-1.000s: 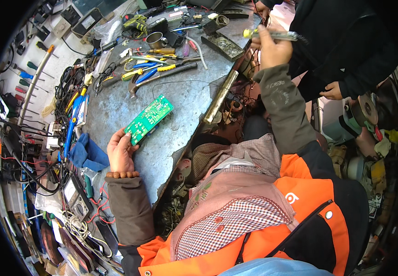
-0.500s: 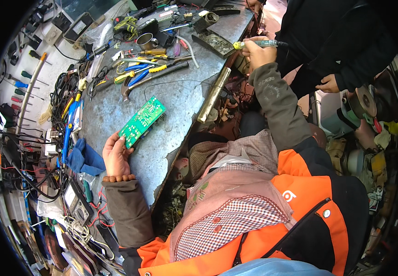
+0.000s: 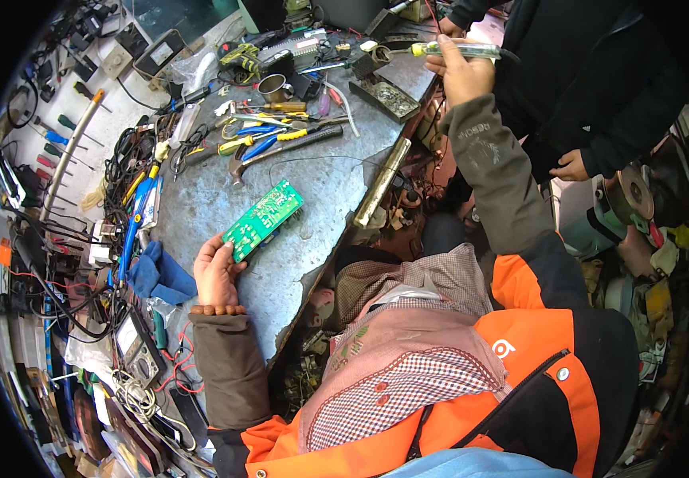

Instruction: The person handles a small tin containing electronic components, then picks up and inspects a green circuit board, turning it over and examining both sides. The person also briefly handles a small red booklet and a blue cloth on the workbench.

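My left hand (image 3: 218, 271) pinches the near end of a green circuit board (image 3: 263, 219) between thumb and fingers. The board is tilted above the grey metal worktop (image 3: 201, 211), solder side up, with components on its underside. Out past the table's right edge, my right hand (image 3: 469, 76) is wrapped round the handle of a soldering iron (image 3: 476, 51). The iron has a see-through grip and a yellow front end pointing left, and a dark cord at its right end. Its tip is too small to make out.
A hammer (image 3: 292, 143), pliers and screwdrivers lie beyond the board, with a metal cup (image 3: 275, 88) and a shallow tray (image 3: 388, 97). A blue cloth (image 3: 161, 272) and a multimeter (image 3: 141, 350) are at left. Another person in black (image 3: 583, 88) stands at the right.
My right hand has moved farther away and a little right with the soldering iron. The view has shifted slightly. My left hand keeps its hold on the circuit board in nearly the same place.
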The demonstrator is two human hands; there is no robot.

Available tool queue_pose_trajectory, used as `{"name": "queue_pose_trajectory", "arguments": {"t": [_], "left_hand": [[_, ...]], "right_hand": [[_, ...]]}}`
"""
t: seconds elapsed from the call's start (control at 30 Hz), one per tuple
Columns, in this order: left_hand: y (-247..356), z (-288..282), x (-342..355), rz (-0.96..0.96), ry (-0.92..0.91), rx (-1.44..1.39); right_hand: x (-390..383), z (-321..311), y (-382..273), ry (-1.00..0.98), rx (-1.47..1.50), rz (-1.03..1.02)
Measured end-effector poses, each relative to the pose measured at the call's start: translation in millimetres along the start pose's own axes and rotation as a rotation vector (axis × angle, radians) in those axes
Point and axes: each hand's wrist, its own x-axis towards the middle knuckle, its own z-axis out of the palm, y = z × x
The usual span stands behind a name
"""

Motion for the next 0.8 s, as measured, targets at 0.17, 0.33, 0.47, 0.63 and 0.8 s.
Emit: {"name": "queue_pose_trajectory", "arguments": {"t": [0.17,0.33,0.47,0.63,0.8], "left_hand": [[2,6,0,-0.005,-0.019,0.018],[4,13,-3,0.008,-0.025,-0.001],[2,6,-4,-0.007,-0.046,0.004],[8,12,-7,-0.007,-0.004,-0.019],[13,16,-7,-0.012,0.029,0.025]], "right_hand": [[32,27,37,-0.141,-0.15,0.153],[25,34,56,-0.14,0.029,0.485],[-72,13,40,-0.195,-0.075,0.376],[-216,-99,34,-0.884,-0.581,-0.038],[-320,-273,89,-1.443,-1.077,0.027]]}}
